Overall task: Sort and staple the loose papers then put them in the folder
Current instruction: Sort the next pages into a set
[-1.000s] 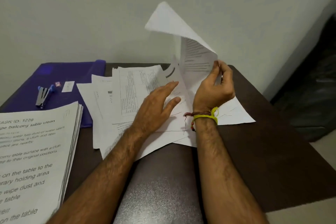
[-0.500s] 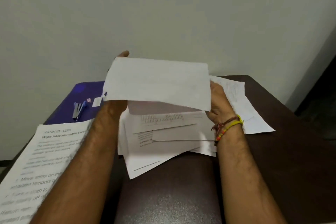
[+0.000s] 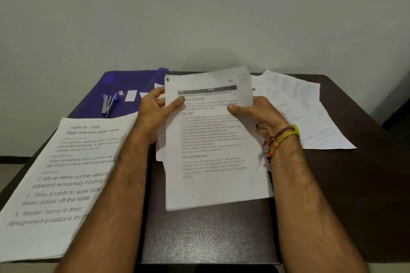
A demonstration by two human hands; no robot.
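Observation:
I hold a stack of printed papers (image 3: 213,162) over the middle of the dark table. My left hand (image 3: 156,109) grips its left edge, thumb on the top sheet. My right hand (image 3: 258,115) grips the right edge, thumb on the text. A few loose sheets (image 3: 310,113) lie spread on the table to the right. A purple folder (image 3: 131,83) lies flat at the back left. On it rests a blue and silver stapler (image 3: 109,103) beside a small white box (image 3: 130,95).
A thick pile of printed sheets (image 3: 62,179) headed "Task ID: 1228" lies at the left and hangs over the dark brown table's (image 3: 208,235) front edge. A plain wall stands right behind the table. Dark floor space shows at the far right.
The scattered sheets that lay in the middle are now gathered into one stack in both hands, printed side up. The lifted sheet has come down onto it. The camera view shifted right.

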